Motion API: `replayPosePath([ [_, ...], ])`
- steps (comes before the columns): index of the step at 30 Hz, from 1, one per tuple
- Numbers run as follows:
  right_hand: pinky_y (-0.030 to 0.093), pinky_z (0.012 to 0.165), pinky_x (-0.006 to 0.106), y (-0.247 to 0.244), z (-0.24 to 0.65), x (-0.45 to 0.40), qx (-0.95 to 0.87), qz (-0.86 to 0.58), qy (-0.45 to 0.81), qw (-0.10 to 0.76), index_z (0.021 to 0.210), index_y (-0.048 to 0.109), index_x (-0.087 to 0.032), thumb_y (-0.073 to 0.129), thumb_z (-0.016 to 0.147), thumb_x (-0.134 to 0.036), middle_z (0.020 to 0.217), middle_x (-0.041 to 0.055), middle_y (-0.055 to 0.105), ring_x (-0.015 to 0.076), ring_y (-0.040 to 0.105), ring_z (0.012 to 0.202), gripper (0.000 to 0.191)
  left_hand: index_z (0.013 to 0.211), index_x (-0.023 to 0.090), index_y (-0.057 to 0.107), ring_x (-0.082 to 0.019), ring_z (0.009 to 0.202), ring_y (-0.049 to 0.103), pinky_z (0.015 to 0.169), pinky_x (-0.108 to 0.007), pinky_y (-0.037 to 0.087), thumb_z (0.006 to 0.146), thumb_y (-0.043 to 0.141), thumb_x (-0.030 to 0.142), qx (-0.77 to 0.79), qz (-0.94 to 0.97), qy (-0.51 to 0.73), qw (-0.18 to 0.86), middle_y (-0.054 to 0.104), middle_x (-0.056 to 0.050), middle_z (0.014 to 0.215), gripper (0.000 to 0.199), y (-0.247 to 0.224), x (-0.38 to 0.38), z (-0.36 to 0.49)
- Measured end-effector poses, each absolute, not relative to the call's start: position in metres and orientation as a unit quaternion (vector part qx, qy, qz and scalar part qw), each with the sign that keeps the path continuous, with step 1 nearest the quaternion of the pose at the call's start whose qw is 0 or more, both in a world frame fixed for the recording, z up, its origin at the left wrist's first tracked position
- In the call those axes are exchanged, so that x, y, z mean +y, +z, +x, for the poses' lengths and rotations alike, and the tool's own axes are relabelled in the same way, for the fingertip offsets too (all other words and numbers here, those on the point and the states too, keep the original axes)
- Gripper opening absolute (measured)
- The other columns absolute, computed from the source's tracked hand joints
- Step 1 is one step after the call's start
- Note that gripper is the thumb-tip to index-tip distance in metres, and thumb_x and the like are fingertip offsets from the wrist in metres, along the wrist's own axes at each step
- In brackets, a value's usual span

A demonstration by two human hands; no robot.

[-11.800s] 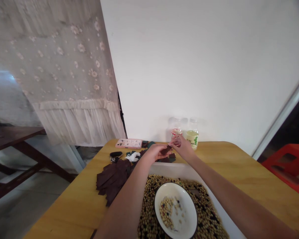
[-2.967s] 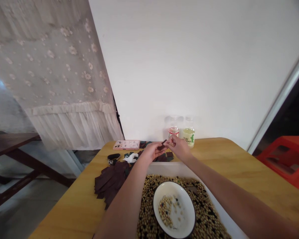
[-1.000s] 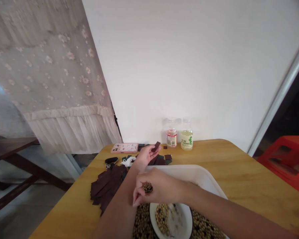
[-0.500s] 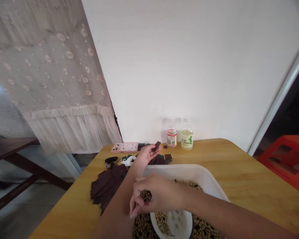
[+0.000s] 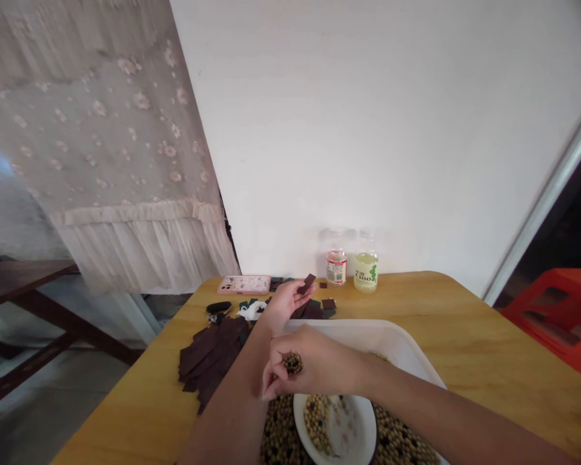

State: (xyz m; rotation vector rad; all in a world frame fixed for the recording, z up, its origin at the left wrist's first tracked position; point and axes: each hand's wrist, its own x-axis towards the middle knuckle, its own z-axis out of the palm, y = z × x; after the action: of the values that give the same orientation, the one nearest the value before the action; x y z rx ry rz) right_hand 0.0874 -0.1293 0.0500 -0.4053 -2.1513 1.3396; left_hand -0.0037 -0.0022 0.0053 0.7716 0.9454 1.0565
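My left hand [image 5: 286,302] is stretched out over the far side of the table, closed on a small dark brown rectangular piece [image 5: 308,283] held at its fingertips. Over my left forearm crosses my right hand [image 5: 303,360], curled shut, with a cluster of small round brown and black beads [image 5: 293,363] showing inside it. Beneath the right hand is a white tray [image 5: 407,336] filled with similar beads. In it sits a white bowl [image 5: 358,445] with paler beads on its left side. Whether these are beads or seeds is not certain.
A heap of dark brown strips [image 5: 213,358] lies left of my arm. Behind it are a black key fob [image 5: 219,308], a white crumpled piece [image 5: 252,310] and a pink phone [image 5: 243,284]. Two bottles [image 5: 336,267] stand against the wall. A red stool [image 5: 556,316] is at right.
My right hand has moved slightly up and to the right, still holding the beads. My left hand keeps the brown piece. The view has shifted a little.
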Motion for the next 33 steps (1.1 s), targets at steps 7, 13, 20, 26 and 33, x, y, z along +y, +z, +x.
replayPosePath([
  [7,0.046,0.064,0.021,0.052,0.088,-0.131,-0.796,-0.157,0.519,0.268,0.06,0.035,-0.019,0.058,0.071,-0.021,0.076,0.0016,0.063,0.0112,0.062,0.077,0.025,0.08,0.006,0.06,-0.013,0.063,0.064,0.063,-0.02,0.051,0.075,0.048,0.007,0.429,0.347,0.467,0.691,0.068,-0.012,0.073,0.013,0.004,0.0,-0.003],
  [13,0.047,0.065,0.022,0.048,0.089,-0.126,-0.795,-0.168,0.511,0.28,0.06,0.035,-0.019,0.057,0.072,-0.019,0.079,0.0024,0.064,0.0116,0.062,0.077,0.025,0.079,0.006,0.06,-0.013,0.067,0.065,0.065,-0.019,0.051,0.076,0.048,0.009,0.42,0.351,0.462,0.698,0.068,-0.013,0.076,0.013,0.008,-0.004,-0.002],
  [20,0.047,0.065,0.023,0.042,0.09,-0.117,-0.797,-0.185,0.486,0.305,0.06,0.034,-0.019,0.056,0.073,-0.019,0.08,0.0038,0.064,0.0116,0.062,0.078,0.026,0.078,0.008,0.062,-0.015,0.077,0.065,0.07,-0.021,0.05,0.077,0.048,0.01,0.414,0.372,0.459,0.692,0.068,-0.012,0.081,0.014,0.006,-0.007,-0.004],
  [26,0.047,0.067,0.023,0.044,0.09,-0.12,-0.803,-0.175,0.488,0.294,0.06,0.035,-0.019,0.057,0.073,-0.02,0.08,0.0024,0.064,0.0109,0.062,0.079,0.025,0.08,0.007,0.061,-0.016,0.075,0.065,0.07,-0.022,0.05,0.076,0.048,0.009,0.415,0.368,0.463,0.692,0.068,-0.014,0.08,0.014,0.008,-0.008,-0.004],
  [33,0.047,0.066,0.023,0.044,0.089,-0.123,-0.79,-0.169,0.515,0.287,0.061,0.035,-0.019,0.058,0.072,-0.025,0.079,0.0031,0.064,0.0117,0.062,0.078,0.026,0.08,0.007,0.061,-0.015,0.072,0.065,0.07,-0.022,0.05,0.076,0.048,0.01,0.422,0.37,0.463,0.686,0.068,-0.013,0.078,0.013,0.008,-0.007,-0.004],
])
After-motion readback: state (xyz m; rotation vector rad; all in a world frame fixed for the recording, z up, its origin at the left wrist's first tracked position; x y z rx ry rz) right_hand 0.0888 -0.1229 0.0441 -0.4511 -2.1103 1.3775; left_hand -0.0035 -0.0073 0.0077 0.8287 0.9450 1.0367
